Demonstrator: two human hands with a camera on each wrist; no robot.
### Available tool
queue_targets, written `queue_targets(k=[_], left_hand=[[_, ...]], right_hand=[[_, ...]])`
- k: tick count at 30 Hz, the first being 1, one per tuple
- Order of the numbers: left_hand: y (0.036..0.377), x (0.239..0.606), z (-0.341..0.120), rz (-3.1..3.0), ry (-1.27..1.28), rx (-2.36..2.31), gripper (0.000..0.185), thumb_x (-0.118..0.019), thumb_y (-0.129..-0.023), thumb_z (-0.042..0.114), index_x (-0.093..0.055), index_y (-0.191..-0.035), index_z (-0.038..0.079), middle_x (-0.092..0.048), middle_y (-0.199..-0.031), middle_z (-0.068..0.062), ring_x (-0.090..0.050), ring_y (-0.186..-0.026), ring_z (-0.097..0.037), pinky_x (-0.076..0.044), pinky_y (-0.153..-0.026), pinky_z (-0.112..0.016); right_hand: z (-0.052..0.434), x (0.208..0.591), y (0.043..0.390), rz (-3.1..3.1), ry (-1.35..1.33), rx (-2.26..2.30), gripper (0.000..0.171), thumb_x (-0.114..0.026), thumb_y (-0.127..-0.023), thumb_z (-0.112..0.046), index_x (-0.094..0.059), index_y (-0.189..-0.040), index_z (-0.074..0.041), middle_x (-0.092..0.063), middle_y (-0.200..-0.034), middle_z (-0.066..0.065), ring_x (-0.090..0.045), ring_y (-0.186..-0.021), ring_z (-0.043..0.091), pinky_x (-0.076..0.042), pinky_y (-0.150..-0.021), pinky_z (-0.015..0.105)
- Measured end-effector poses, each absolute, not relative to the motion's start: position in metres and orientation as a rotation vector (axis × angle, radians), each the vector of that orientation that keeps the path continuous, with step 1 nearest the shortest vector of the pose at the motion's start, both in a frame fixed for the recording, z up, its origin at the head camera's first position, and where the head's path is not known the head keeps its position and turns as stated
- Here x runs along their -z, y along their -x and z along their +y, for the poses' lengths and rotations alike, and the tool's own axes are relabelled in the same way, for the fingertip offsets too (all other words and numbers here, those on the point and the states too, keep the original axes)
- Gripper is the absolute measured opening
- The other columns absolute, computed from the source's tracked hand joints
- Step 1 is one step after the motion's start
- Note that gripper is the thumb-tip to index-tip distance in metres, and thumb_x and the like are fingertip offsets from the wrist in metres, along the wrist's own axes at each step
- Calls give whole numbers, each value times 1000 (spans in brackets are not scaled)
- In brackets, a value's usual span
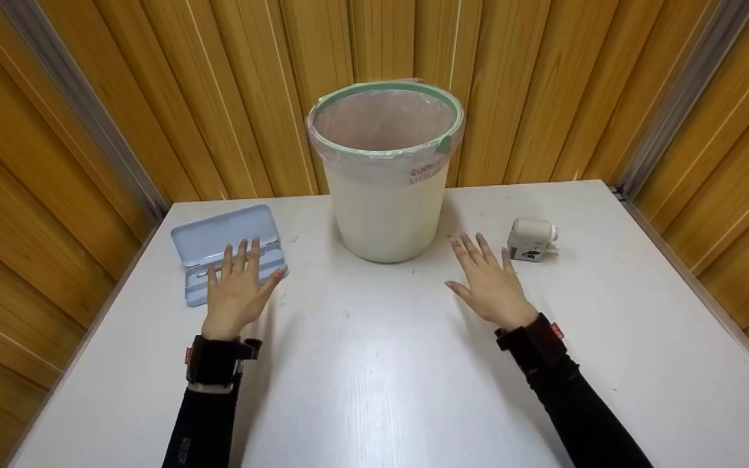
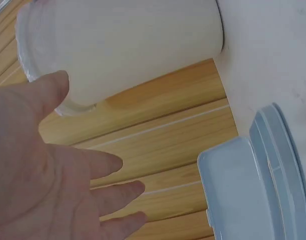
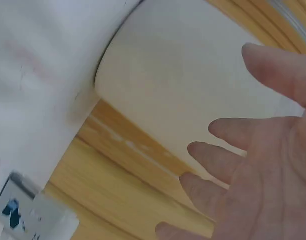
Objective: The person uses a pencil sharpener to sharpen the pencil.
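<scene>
A white bin [image 1: 387, 195] with a green rim and a clear liner stands at the back middle of the white table [image 1: 374, 377]. My left hand [image 1: 239, 286] hovers flat, fingers straight, over the near edge of an open pale blue case [image 1: 225, 250]. My right hand [image 1: 488, 279] is spread flat above the table, just left of a small white device [image 1: 530, 239]. Neither hand holds anything. The left wrist view shows the left hand's fingers [image 2: 92, 190], the bin [image 2: 122, 45] and the case [image 2: 253, 185]. The right wrist view shows the bin [image 3: 183, 100], the device [image 3: 27, 215] and the right hand's fingers [image 3: 233, 165].
Wooden panelled walls [image 1: 88, 97] close the table in at the back and both sides. Bare tabletop lies between my forearms and toward the front edge.
</scene>
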State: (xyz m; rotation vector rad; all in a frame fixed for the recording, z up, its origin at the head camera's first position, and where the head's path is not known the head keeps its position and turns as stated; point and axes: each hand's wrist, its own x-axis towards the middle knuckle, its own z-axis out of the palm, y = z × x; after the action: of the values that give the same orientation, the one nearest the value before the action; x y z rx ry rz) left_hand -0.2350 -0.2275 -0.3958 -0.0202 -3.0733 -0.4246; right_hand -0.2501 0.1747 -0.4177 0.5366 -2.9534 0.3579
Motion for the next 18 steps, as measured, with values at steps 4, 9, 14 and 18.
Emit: queue_targets(k=[4,9,14,18], left_hand=[[235,392,-251,-3113,-24,478,83,-27,-101,60,-5,-157,2,-7,-162,-28,-1,-149,-50,-3,-117,-69],[239,396,-282,-3117,-87,579,87,-22,-101,62,-6,-155,-4,-10,-159,-35,-5,-146,-55,-10,-118,-68],[241,406,-309,-3114,-166,717,87,-22,-102,60,-5,-154,-9,-11,-157,-38,-10,-145,-55,-19,-113,-71],[241,414,-332,-3101,-236,834,91,-17,-101,61,-2,-151,-13,-9,-155,-40,-11,-145,-55,-15,-119,-64]], right_hand=[[153,421,252,-2960,-666,-397,73,-55,-99,-36,-22,-156,-3,-19,-163,19,-15,-151,40,-17,-117,68],[123,427,262,-2941,-844,-523,71,-54,-100,-33,-21,-156,-2,-18,-163,20,-15,-151,40,-21,-117,65],[87,436,279,-2882,-990,-731,67,-56,-100,-27,-26,-154,-1,-23,-162,20,-20,-150,39,-24,-120,56],[55,446,293,-2841,-1050,-932,60,-56,-100,-23,-34,-150,1,-33,-158,21,-30,-147,37,-27,-120,50]])
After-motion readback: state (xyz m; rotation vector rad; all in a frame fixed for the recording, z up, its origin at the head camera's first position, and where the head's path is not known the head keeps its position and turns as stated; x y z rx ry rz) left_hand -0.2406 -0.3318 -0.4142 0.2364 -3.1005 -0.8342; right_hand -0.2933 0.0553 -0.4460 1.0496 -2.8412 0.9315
